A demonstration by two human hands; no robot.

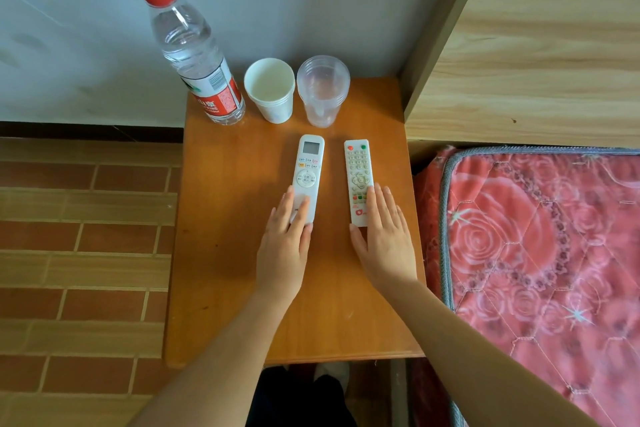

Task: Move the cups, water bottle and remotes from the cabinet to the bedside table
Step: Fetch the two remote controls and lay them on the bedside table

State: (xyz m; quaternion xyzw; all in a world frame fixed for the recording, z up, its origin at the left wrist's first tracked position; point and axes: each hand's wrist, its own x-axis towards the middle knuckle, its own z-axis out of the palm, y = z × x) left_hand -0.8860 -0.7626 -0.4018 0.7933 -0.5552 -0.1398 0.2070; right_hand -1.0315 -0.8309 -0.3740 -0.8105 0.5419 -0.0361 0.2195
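Bed (540, 253) at right; table (225, 288) beside it. Bottle (197, 55), paper cup (270, 90), clear cup (322, 90) upright in row at table's back. Left hand (285, 246), fingers flat, rests on AC remote (307, 177); right hand (382, 239), flat, touches TV remote (358, 180).

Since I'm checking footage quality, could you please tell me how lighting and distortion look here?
Head view: soft, even light, faint shadows under the left hand and right hand; wide-angle bending tilts the water bottle and curves the bedside table; remotes' buttons stay sharp.
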